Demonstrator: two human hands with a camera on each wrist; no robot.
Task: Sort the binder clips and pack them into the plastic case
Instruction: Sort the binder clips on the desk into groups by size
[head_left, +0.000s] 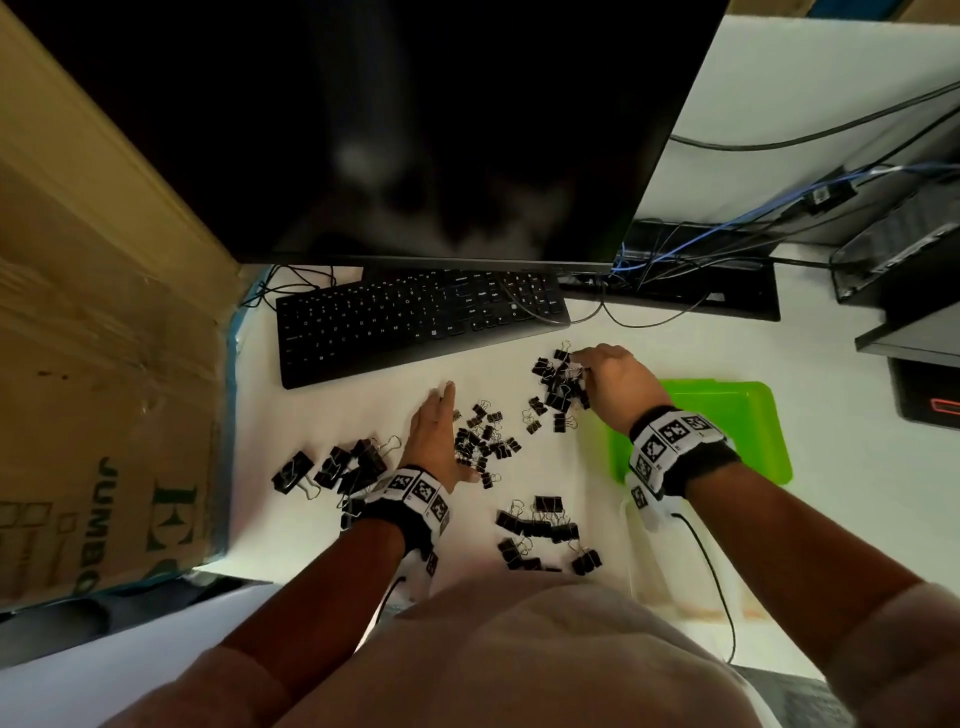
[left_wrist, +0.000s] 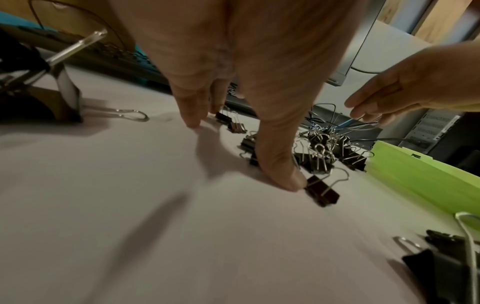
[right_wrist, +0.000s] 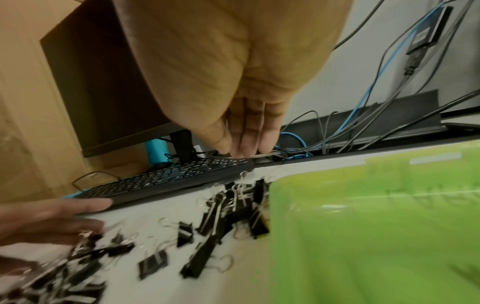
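Note:
Black binder clips lie in separate heaps on the white desk: large clips at the left, small clips in the middle, medium clips at the right, more clips near me. The green plastic case stands to the right of them. My left hand lies flat with straight fingers beside the small clips, its thumb touching one clip. My right hand reaches over the medium heap and pinches a clip's wire handle.
A black keyboard and a dark monitor stand behind the clips. A cardboard box walls the left side. Cables and black equipment fill the back right. A clear plastic piece lies in front of the green case.

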